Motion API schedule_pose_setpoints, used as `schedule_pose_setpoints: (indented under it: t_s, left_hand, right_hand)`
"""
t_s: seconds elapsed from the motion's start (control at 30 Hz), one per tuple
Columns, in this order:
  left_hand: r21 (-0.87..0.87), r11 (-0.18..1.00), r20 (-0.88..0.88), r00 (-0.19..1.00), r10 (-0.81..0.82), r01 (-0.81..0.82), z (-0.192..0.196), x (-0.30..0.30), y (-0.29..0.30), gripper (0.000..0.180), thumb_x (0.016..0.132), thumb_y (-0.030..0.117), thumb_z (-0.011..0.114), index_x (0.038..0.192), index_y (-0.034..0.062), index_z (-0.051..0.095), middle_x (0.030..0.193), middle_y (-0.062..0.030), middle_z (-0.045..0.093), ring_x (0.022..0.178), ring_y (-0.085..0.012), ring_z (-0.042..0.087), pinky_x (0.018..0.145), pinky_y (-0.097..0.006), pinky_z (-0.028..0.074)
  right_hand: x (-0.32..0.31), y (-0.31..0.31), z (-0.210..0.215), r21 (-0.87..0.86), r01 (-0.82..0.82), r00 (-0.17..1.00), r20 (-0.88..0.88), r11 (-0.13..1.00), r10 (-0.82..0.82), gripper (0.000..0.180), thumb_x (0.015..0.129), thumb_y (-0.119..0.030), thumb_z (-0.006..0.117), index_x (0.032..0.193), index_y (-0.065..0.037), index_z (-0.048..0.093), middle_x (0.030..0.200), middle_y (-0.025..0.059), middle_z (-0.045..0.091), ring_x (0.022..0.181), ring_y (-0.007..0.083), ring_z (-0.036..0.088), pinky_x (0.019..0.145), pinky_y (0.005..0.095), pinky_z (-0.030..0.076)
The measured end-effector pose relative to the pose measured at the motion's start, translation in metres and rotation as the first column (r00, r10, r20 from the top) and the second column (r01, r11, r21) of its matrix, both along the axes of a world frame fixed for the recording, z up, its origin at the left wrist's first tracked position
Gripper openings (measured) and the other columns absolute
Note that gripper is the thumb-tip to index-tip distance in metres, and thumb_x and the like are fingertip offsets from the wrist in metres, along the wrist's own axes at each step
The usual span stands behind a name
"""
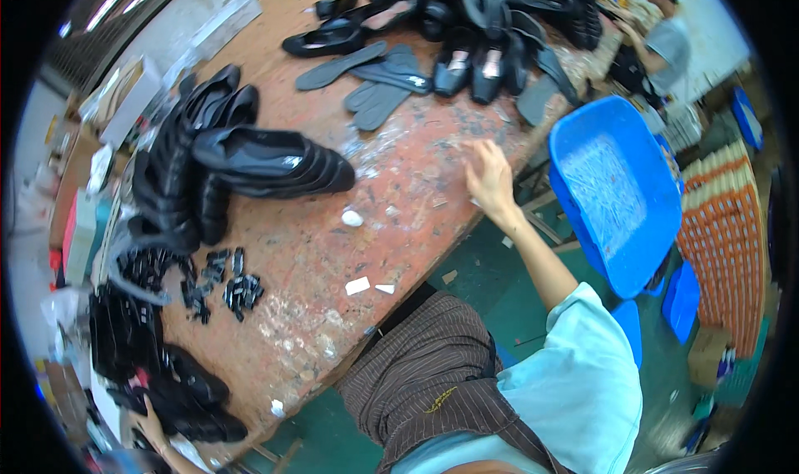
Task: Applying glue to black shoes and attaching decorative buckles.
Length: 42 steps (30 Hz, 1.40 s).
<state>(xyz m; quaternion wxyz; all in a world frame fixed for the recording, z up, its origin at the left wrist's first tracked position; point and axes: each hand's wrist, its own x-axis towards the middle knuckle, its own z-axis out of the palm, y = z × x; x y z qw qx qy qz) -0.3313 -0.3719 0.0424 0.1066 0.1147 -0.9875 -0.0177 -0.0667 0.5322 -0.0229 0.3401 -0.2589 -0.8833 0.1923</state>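
Note:
At the lower left, my left hand (151,429) is closed round the end of a black shoe (187,416) in a pile at the table's near left corner. Part of its fingers is hidden by the shoe. My right hand (491,178) is over the right edge of the worktable (416,216), fingers apart and slightly bent, a little blurred, with nothing seen in it. To its left, a stack of black shoes (275,162) lies on the table. Farther back are grey insoles (379,99) and a pair of black square-toed shoes (454,62).
Small black strips (241,292) lie in heaps at the left, near a translucent grey ring-like piece (121,266). White scraps (358,286) dot the table. A blue plastic tub (574,199) stands right of the table, beside an orange-striped stack (724,249). Another person (666,49) sits at the far right.

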Motion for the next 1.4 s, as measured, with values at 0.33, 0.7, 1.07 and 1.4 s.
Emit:
schedule_pose_setpoints:
  t_s: [0.33,0.7,1.07,1.4]
  left_hand:
    - [0.239,0.969,0.138,0.990,0.026,-0.059,0.001,0.054,0.110,0.075,0.093,0.054,0.043,0.144,0.0007,0.029,0.144,-0.0269,0.034,0.135,-0.0370,0.032,0.108,-0.037,0.028]
    - [-0.055,0.985,-0.104,0.982,0.158,-0.164,-0.019,0.128,0.213,0.093,0.072,0.058,0.070,0.143,0.0091,0.035,0.147,-0.0375,0.010,0.138,-0.0506,0.011,0.110,-0.052,0.024]
    - [-0.025,0.987,-0.218,0.965,0.147,-0.156,0.000,0.104,0.187,0.071,0.057,0.020,0.077,0.125,0.0240,0.059,0.146,-0.0093,0.038,0.117,-0.0361,0.051,0.092,-0.043,0.048]
    - [-0.231,0.951,-0.118,0.976,0.181,-0.204,-0.013,0.034,0.161,0.078,0.064,0.015,0.066,0.137,0.0260,0.044,0.144,-0.0059,0.043,0.133,-0.0400,0.033,0.110,-0.047,0.029]
  right_hand:
    - [-0.115,-0.045,0.057,-0.203,-0.518,0.852,-0.032,0.831,0.523,0.042,0.082,-0.021,0.068,0.119,-0.005,0.057,0.117,0.0156,0.058,0.111,0.0344,0.054,0.093,0.0394,0.043]
    - [-0.181,-0.080,0.010,-0.107,-0.739,0.663,0.060,0.665,0.746,0.091,0.059,-0.012,0.085,0.135,-0.009,0.037,0.131,0.0172,0.045,0.122,0.0336,0.046,0.102,0.0398,0.040]
    - [-0.135,-0.065,0.013,-0.328,-0.605,0.795,-0.199,0.725,0.574,0.070,0.087,-0.010,0.064,0.146,-0.006,0.026,0.138,0.0185,0.042,0.122,0.0283,0.048,0.097,0.0389,0.044]
    - [0.010,-0.008,-0.041,-0.060,-0.253,0.966,0.047,0.966,0.255,0.064,0.091,-0.013,0.058,0.147,-0.011,0.026,0.135,0.0154,0.046,0.123,0.0271,0.046,0.106,0.0442,0.031]
